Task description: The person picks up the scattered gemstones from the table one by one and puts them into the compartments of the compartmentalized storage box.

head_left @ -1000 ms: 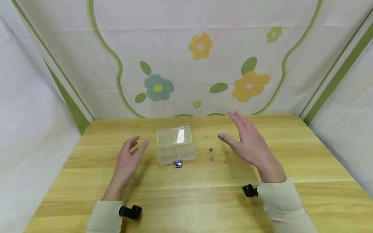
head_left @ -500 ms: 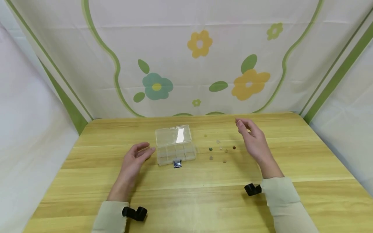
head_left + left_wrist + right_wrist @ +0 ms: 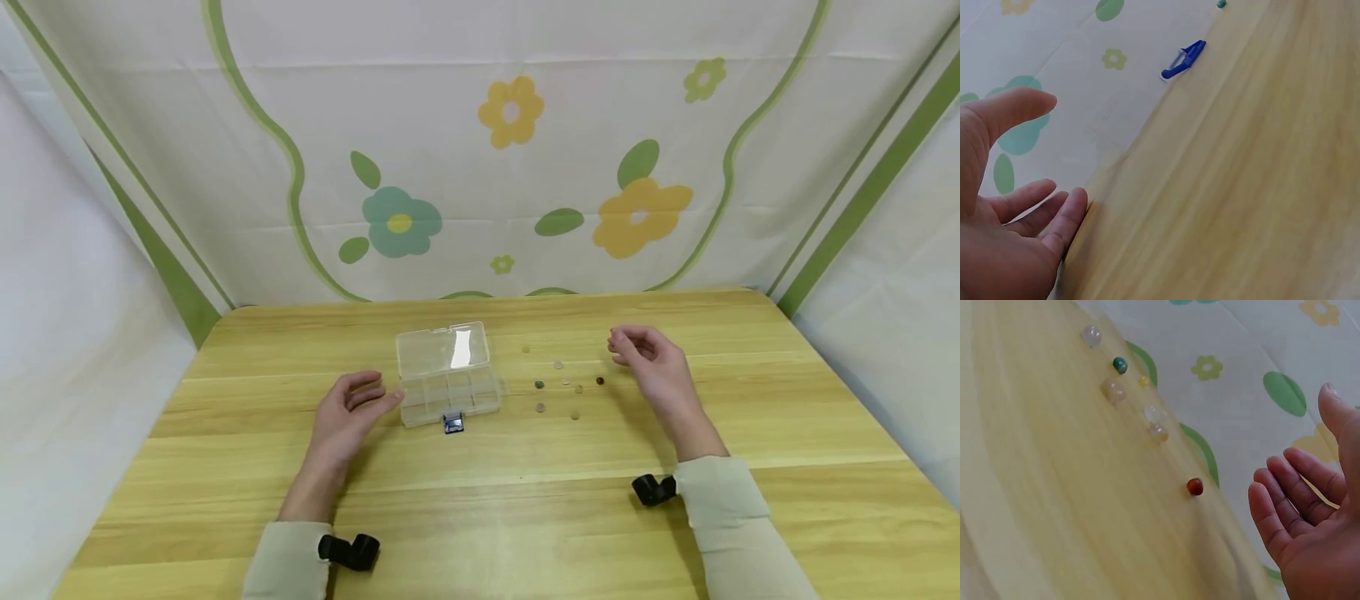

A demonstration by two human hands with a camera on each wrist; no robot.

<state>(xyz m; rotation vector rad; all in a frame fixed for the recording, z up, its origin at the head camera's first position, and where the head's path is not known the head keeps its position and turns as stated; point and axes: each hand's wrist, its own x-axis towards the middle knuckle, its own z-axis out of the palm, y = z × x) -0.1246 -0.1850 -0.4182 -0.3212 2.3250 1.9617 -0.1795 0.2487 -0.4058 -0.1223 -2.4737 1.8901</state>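
Left hand [image 3: 348, 417] just beside left end of clear compartment box [image 3: 407, 410]; fingers loosely bent, thumb apart from them; cannot tell if thumb touches box. Box on worktop [image 3: 480, 517], lid [image 3: 427, 354] swung back, blue latch [image 3: 453, 423] at near edge. Small beads scattered between box and right hand [image 3: 658, 371], red bead [image 3: 1195, 487] nearest it, green bead [image 3: 1120, 365] nearer box. Right fingers relaxed, slightly curled, thumb clear.

Lettering or numbers — none legible.

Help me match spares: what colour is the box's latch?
Blue latch, clearest in the left wrist view.
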